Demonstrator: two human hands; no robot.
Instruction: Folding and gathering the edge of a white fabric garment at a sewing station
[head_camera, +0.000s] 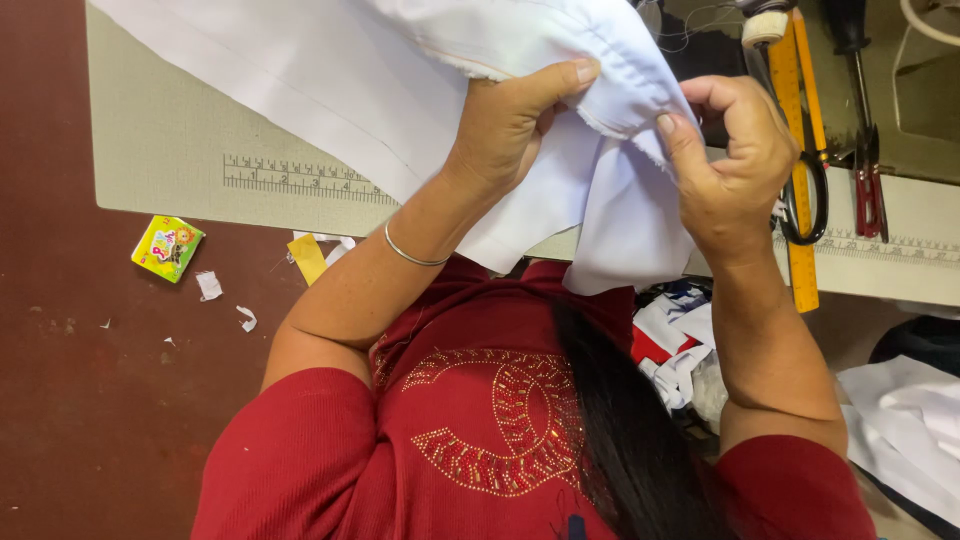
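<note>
Your left hand (505, 125) and right hand (735, 160) both pinch the white fabric (420, 80) shut at upper centre; grey worktable (165, 150) spans the top; scissors (805, 205), yellow ruler (795, 130) upper right; dark red floor (60, 380) at left.

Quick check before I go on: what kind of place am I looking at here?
Most likely a tailoring or sewing workroom. Both hands work white fabric over a cutting table with a printed ruler scale; scissors and a yellow ruler lie alongside, with fabric scraps below.
</note>
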